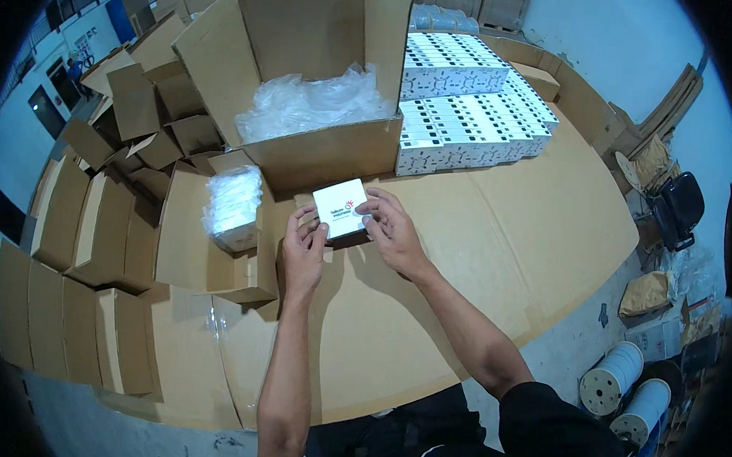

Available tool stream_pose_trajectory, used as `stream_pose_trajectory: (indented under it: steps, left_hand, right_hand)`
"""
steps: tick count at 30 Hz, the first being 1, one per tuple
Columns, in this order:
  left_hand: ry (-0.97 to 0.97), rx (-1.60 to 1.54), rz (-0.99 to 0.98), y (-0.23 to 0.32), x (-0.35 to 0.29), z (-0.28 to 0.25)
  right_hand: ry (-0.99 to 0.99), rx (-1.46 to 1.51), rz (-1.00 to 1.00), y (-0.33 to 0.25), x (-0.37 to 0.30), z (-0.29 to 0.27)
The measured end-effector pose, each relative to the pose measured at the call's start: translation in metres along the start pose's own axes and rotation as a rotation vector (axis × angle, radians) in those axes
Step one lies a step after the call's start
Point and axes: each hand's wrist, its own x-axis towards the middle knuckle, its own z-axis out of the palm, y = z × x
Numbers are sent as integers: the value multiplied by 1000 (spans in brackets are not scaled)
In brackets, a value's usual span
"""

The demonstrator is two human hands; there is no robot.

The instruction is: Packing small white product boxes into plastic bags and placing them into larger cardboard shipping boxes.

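Observation:
A small white square box [334, 215] with a red printed mark is held between my two hands above the cardboard-covered table. My left hand [303, 249] grips its left edge, fingers bent around it. At its right side my right hand [394, 230] pinches the edge between thumb and fingers. Just left of my hands stands an open cardboard carton [254, 277] with items wrapped in clear plastic [235, 206] inside. Behind the white box rises a large open carton [320, 153] filled with crumpled clear plastic bags [314, 104].
Stacked white patterned boxes [460, 139] fill the table's far right. Several open cartons [113, 217] crowd the left side. Beyond the right edge are cable reels [612, 382], a black chair [679, 209] and a paper-wrapped bundle [647, 294]. A person [75, 70] stands far off at upper left.

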Motion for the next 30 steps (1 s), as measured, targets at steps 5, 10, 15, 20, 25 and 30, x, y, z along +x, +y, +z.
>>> stream_pose_trajectory:
  steps: [5, 10, 15, 20, 25, 30]
  left_hand:
    - [-30, 158, 96, -1, 8, 5]
    - [-47, 285, 122, -6, 13, 4]
    - [-50, 455, 125, 4, 9, 7]
    - [-36, 438, 132, 4, 10, 5]
    - [75, 364, 296, 14, 0, 16]
    - [194, 486, 464, 32, -3, 8]
  right_hand:
    - [10, 4, 193, 3, 10, -7]
    - [46, -44, 76, 6, 14, -8]
    - [8, -37, 108, 6, 12, -14]
    - [-51, -55, 119, 13, 13, -13]
    - [25, 28, 23, 33, 14, -21]
    - [205, 89, 80, 43, 10, -15]
